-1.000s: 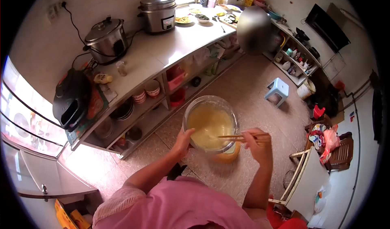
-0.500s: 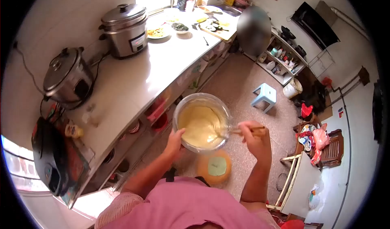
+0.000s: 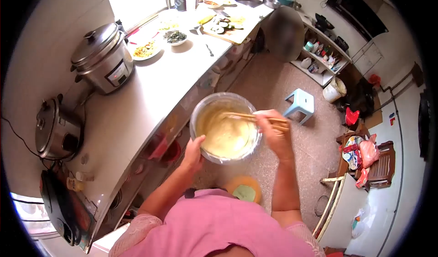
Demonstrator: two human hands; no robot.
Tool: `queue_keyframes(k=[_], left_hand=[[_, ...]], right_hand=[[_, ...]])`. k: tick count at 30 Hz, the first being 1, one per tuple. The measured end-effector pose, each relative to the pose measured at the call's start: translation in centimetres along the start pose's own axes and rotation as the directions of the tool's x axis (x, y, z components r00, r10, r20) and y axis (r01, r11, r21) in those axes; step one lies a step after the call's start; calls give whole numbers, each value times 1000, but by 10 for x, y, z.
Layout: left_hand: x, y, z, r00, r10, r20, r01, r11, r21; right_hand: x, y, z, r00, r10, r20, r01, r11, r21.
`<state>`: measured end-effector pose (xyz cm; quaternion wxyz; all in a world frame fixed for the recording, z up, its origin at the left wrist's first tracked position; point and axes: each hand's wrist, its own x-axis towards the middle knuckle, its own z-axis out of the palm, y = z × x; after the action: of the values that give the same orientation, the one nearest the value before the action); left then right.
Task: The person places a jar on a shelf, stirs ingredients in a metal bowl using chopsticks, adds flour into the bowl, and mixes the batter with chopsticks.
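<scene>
A clear, shiny bowl (image 3: 197, 113) is in front of my body, over the floor, with pale yellow batter (image 3: 228, 136) inside. My left hand (image 3: 194, 152) grips its lower left side, thumb over the rim. Wooden chopsticks (image 3: 242, 116) are closed in my right hand (image 3: 275, 133) at the bowl's right edge, their tips reaching into the batter. Below the bowl, an orange round object with a pale green top (image 3: 244, 192) is partly hidden by my pink clothing.
A long counter (image 3: 132, 115) on the left bears two steel cookers (image 3: 107, 65), food dishes (image 3: 146, 50) and a cutting board (image 3: 235, 35). A blue stool (image 3: 302, 102) stands right of the bowl. A blurred shape (image 3: 284, 33) is beyond the counter's far end.
The view has shifted along the counter, bringing the dishes nearer. The chopsticks have moved through the batter, from the bowl's right side toward its upper middle. Both hands keep their hold.
</scene>
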<state>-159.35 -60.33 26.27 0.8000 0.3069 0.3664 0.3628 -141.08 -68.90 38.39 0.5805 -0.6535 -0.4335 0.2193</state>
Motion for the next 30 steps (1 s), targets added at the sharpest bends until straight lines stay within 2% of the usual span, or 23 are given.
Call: queue_keyframes(k=[1,2,4,6,7,8,10,12,14,15,16,18,19,20,21,22,23,24,26,27,28,29,30], left_hand=[[11,8,9,999,-17,41,19,999,-43],[22,11,14,996,-43,72,49,995,-90],[50,-2,28,998,-67,-18,64,990,-128],[74,-13,43,996,-86,11,86,996,12],[78,-6,60,992,-129,-6,128,991,-31],[90,-7,63,993,-118,21,119,990,-71],[108,14,75,986,-133,96,141,986,-90],[138,12,84,988,-138,65,143,987,-77],[172,3,97,983,-178,52,179,984,-13],[185,5,104,979,-176,103,181,983,-42],[200,7,107,975,-186,124,193,980,-43],[235,23,111,983,-78,166,93,992,-85],[246,37,116,979,-99,178,118,988,-99],[262,39,121,977,-102,185,122,987,-105],[280,38,126,982,-96,164,110,991,-79],[297,37,134,986,-93,142,101,994,-50],[309,34,141,987,-29,156,32,999,-16],[319,37,143,986,-47,159,49,999,-12],[337,48,145,980,-101,169,119,988,-97],[346,55,146,971,-126,201,152,982,-115],[356,55,151,972,-127,199,153,981,-120],[366,52,156,976,-123,181,142,985,-97],[374,48,161,979,-120,164,133,989,-69]], right_hand=[[10,-3,-16,999,-33,-40,28,994,-106],[13,-8,-33,999,48,19,-45,988,-147],[31,-6,-40,958,-160,240,223,938,-267],[63,12,-24,971,-80,225,115,982,-150],[83,31,-23,993,-73,90,73,997,-2],[96,36,-36,1000,7,-16,-9,997,-71],[107,38,-70,998,60,-32,-62,995,-84],[122,44,-76,997,72,17,-68,983,-173],[154,56,-51,973,-83,217,108,989,-104],[175,64,-41,987,-87,134,92,995,-34],[197,72,-46,999,-54,1,54,996,-66],[221,51,-67,997,10,-79,-29,970,-243],[225,49,-74,994,85,-67,-101,945,-312],[241,54,-68,994,83,-71,-102,942,-321],[258,62,-57,995,-63,82,87,939,-333],[275,67,-46,952,-199,232,268,910,-318],[292,66,-34,996,-45,72,58,980,-190],[314,86,-39,995,-86,-48,79,988,-133],[329,68,-60,993,-41,-114,7,961,-278],[328,58,-67,987,110,-114,-142,933,-331],[337,60,-63,988,111,-110,-142,932,-334],[344,66,-55,998,-6,67,27,944,-330],[350,73,-48,964,-123,235,191,936,-294]])
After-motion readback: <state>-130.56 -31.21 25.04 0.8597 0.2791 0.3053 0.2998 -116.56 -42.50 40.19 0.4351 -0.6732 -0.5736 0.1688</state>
